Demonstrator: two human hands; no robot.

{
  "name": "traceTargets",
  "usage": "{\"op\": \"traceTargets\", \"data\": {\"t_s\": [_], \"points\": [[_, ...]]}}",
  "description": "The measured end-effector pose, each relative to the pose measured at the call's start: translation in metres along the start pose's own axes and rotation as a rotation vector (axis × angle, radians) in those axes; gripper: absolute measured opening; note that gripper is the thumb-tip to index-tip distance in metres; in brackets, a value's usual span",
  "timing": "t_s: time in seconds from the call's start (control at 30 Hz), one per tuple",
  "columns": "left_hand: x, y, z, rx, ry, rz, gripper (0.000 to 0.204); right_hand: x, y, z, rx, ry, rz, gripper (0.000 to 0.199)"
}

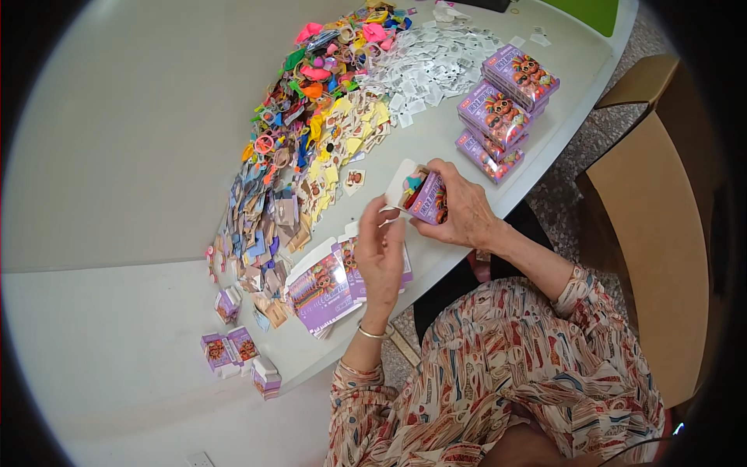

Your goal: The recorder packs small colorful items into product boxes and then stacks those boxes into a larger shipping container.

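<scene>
My right hand (pixel 467 208) is wrapped round a small purple carton (pixel 427 204) with cartoon characters on it. The carton is tilted, its white end flaps standing open toward the left. Something teal and dark red shows inside its mouth. My left hand (pixel 380 261) is at the open end, fingers stretched upward and apart, the tips close to the flaps. Whether they touch a flap I cannot tell. Just below my left hand lies a stack of flat, unfolded purple cartons (pixel 320 292) on the white table (pixel 436 261).
Closed purple cartons (pixel 498 117) are piled at the right edge. Farther back spread heaps of small white packets (pixel 436 62), colourful small toys (pixel 315 74), yellowish cards (pixel 342 140) and bluish folded pieces (pixel 253 206). Several small cartons (pixel 229 350) stand at the left. A tan chair (pixel 650 194) is at the right.
</scene>
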State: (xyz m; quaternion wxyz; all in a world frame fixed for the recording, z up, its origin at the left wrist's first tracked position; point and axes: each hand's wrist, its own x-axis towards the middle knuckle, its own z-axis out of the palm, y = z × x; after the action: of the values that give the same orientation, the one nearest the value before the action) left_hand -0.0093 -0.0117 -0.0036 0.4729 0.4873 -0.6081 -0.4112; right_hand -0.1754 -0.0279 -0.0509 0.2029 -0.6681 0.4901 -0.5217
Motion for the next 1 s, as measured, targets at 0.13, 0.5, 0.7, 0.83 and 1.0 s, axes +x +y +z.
{"op": "traceTargets", "data": {"t_s": [0.13,0.5,0.7,0.83,1.0], "points": [[0.013,0.011,0.01,0.491,-0.114,0.23,0.039,-0.003,-0.003,0.002,0.01,0.034,-0.051,0.08],[0.004,0.009,0.009,0.136,-0.122,-0.061,0.041,-0.002,-0.006,-0.006,-0.004,-0.033,-0.077,0.078],[0.008,0.0,0.008,-0.567,-0.085,-0.398,0.034,-0.006,0.004,-0.004,0.032,-0.008,-0.069,0.071],[0.022,-0.004,-0.002,-0.562,-0.23,-0.527,0.035,-0.006,0.002,-0.004,0.031,-0.022,-0.113,0.072],[0.01,0.007,0.018,-0.22,-0.178,-0.236,0.038,-0.007,0.005,-0.009,-0.035,-0.085,-0.126,0.071]]}}
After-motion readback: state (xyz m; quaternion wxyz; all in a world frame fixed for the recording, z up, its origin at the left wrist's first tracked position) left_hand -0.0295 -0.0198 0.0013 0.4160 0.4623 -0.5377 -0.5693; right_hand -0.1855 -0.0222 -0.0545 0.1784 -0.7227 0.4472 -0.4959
